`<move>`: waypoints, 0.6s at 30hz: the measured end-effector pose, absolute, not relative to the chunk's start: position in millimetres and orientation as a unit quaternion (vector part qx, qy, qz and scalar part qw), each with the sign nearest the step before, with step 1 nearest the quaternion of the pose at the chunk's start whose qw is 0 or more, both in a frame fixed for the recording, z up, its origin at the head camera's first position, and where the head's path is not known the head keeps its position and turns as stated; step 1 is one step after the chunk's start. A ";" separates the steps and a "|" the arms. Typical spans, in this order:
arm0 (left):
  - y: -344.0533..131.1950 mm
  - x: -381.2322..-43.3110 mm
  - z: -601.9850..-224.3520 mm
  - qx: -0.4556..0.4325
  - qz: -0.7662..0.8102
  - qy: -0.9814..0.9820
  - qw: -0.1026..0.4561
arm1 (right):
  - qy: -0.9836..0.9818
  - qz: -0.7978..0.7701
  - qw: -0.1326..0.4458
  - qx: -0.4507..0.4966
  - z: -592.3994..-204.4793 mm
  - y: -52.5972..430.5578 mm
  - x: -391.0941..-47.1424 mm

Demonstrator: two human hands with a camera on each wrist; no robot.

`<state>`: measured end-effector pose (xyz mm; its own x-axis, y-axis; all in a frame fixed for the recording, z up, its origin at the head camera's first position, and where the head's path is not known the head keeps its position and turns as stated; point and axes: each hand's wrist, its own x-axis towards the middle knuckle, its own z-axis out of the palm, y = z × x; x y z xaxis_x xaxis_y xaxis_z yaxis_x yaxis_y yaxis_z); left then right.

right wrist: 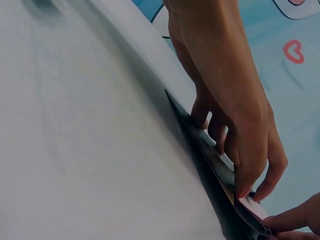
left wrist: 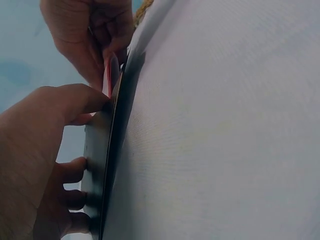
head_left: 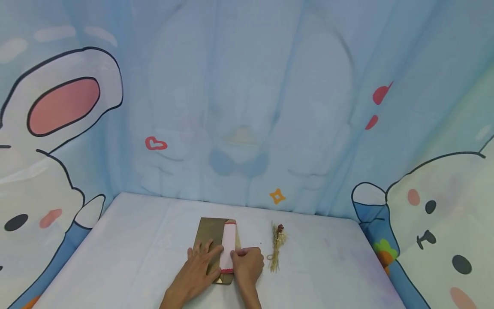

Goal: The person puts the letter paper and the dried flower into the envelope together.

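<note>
A flat, dark gold sheet [head_left: 208, 228] lies on the white cloth, with a pink strip [head_left: 229, 238] edged in red along its right side. My left hand [head_left: 196, 267] rests on the sheet, fingers spread and nearly straight, its thumb and index finger touching the strip's left edge. On the other side, my right hand [head_left: 248, 265] pinches the strip's right edge between thumb and fingers. The left wrist view shows the strip's curved end [left wrist: 112, 72] standing a little above the sheet [left wrist: 100, 145]. The underside of the strip is hidden.
A small bundle of dried flowers [head_left: 276, 246], tied with straw-coloured string, lies right of my right hand. The white cloth [head_left: 135, 249] covers the table. A light blue curtain [head_left: 247, 86] with cartoon animals hangs behind and at both sides.
</note>
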<state>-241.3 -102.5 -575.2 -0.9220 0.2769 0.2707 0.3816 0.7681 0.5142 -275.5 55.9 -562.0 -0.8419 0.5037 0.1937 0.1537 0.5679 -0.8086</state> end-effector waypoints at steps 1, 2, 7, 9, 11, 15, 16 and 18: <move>-102.4 -241.8 -575.4 -0.176 -0.292 -0.936 0.092 | -0.862 0.425 0.206 -0.186 -561.9 55.0 -276.1; -102.3 -242.4 -575.6 -0.176 -0.292 -0.936 0.092 | -0.862 0.426 0.205 -0.181 -561.8 54.0 -276.5; -101.7 -243.2 -574.6 -0.175 -0.301 -0.933 0.087 | -0.872 0.414 0.204 -0.163 -561.2 50.5 -275.6; -101.8 -242.2 -574.1 -0.174 -0.303 -0.933 0.090 | -0.878 0.402 0.209 -0.153 -560.3 49.7 -274.2; -102.1 -241.5 -573.9 -0.174 -0.305 -0.932 0.092 | -0.884 0.392 0.210 -0.144 -560.1 49.2 -273.1; -102.4 -242.1 -573.5 -0.172 -0.310 -0.931 0.085 | -0.887 0.390 0.205 -0.138 -560.8 48.4 -273.6; -102.6 -242.2 -573.2 -0.172 -0.313 -0.930 0.083 | -0.886 0.394 0.201 -0.137 -560.8 48.2 -273.9; -102.8 -242.0 -572.7 -0.173 -0.316 -0.929 0.081 | -0.884 0.403 0.197 -0.131 -560.2 48.0 -274.1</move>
